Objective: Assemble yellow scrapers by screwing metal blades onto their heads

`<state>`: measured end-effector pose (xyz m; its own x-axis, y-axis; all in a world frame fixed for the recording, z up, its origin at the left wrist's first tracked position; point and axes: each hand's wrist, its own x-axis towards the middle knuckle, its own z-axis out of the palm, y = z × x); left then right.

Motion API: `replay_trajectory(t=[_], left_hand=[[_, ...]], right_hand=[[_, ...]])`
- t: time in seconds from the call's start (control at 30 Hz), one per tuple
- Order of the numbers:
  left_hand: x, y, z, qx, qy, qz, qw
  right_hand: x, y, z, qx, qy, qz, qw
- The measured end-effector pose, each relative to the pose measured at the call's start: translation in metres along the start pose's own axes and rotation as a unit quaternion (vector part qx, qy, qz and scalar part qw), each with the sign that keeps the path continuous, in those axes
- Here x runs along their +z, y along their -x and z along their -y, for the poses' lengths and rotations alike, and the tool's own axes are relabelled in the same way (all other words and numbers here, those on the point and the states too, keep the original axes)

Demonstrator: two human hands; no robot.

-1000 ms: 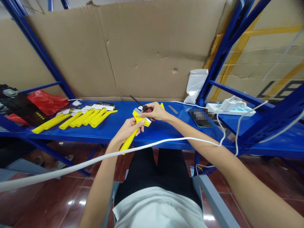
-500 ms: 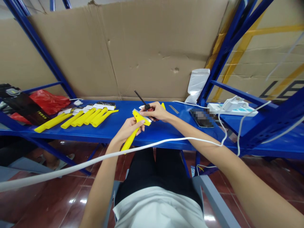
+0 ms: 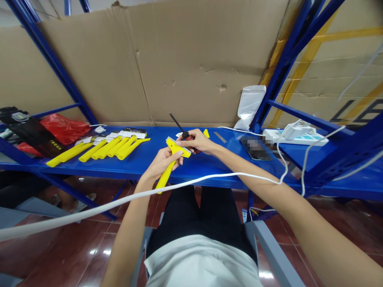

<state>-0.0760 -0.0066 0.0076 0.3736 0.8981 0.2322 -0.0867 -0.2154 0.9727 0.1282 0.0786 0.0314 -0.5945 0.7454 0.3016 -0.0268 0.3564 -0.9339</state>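
My left hand (image 3: 163, 162) is closed round a yellow scraper (image 3: 166, 175), its wide head up and its handle slanting down toward me. A pale metal blade edge shows along the head. My right hand (image 3: 196, 141) is closed on a screwdriver (image 3: 185, 134) with a red and black handle; its dark shaft points up and away to the left. The fingertips of my right hand touch the scraper's head. Behind that hand lie a small yellow piece (image 3: 206, 133) and a thin metal blade strip (image 3: 220, 137) on the blue shelf (image 3: 143, 165).
Several yellow scrapers (image 3: 101, 150) lie in a row at left, beside a red plastic bag (image 3: 64, 129) and a black box (image 3: 38, 133). At right are a phone (image 3: 255, 148) and a power strip (image 3: 296, 136). A white cable (image 3: 209, 177) crosses in front of my forearms.
The view has shifted slightly. Both hands keep their hold on the scraper and the screwdriver, with hardly any movement between them.
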Motion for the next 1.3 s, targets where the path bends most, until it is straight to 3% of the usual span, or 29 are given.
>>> replay_trajectory(t=[0.6, 0.9, 1.3], left_hand=[[0.001, -0.002, 0.004, -0.010, -0.016, -0.004, 1.000], [0.001, -0.005, 0.011, -0.023, -0.012, -0.050, 0.998], [0.002, 0.000, 0.004, 0.018, -0.027, -0.052, 0.998]], right_hand=[[0.001, 0.000, -0.002, -0.021, -0.031, -0.006, 0.999], [-0.003, -0.001, 0.001, -0.023, -0.017, -0.028, 0.999], [-0.009, -0.001, 0.001, -0.020, -0.027, -0.010, 0.999]])
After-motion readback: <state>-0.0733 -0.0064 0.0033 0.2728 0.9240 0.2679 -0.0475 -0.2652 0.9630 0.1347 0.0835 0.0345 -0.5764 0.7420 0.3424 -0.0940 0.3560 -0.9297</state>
